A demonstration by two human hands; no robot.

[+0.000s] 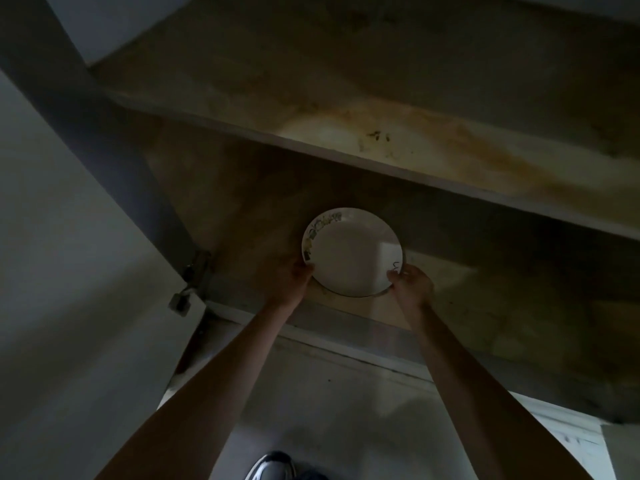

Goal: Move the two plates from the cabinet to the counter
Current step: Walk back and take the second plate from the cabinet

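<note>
In a dim cabinet (242, 202), a white plate (351, 251) with a flowered rim was over the front of the stained lower shelf (485, 306); whether it rested there or was lifted could not be told. The left hand (294, 278) curled its fingers round the plate's left edge, and the right hand (412, 282) pinched its right edge.

Very dim, murky; soft blur, wide-angle warp at edges.

Both hands (294, 277) (412, 282) hold plate (351, 252) inside cabinet (450, 237).
</note>
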